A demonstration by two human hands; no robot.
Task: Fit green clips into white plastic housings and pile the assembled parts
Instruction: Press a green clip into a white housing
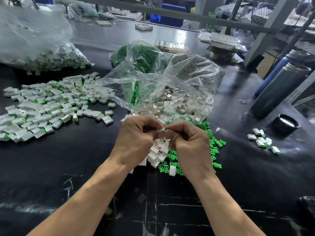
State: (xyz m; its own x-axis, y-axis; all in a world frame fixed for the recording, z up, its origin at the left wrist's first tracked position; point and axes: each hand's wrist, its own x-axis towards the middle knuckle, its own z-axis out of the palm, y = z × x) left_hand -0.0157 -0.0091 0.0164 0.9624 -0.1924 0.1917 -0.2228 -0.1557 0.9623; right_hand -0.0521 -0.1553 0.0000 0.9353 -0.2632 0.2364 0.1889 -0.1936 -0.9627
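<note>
While the left hand [136, 133] and right hand [187, 142] both pinch one small white housing [162, 129], fingers curled, no clip shows. Loose green clips [213, 147] lie just right of the hands.

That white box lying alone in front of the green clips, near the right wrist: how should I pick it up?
Pinch the lone white housing across its two long flat sides, coming straight down from above. It lies apart from the heap at the edge of the green clips, so its sides seem free for a fingertip grip. Both the left hand and right hand are busy pinching another piece.
</note>
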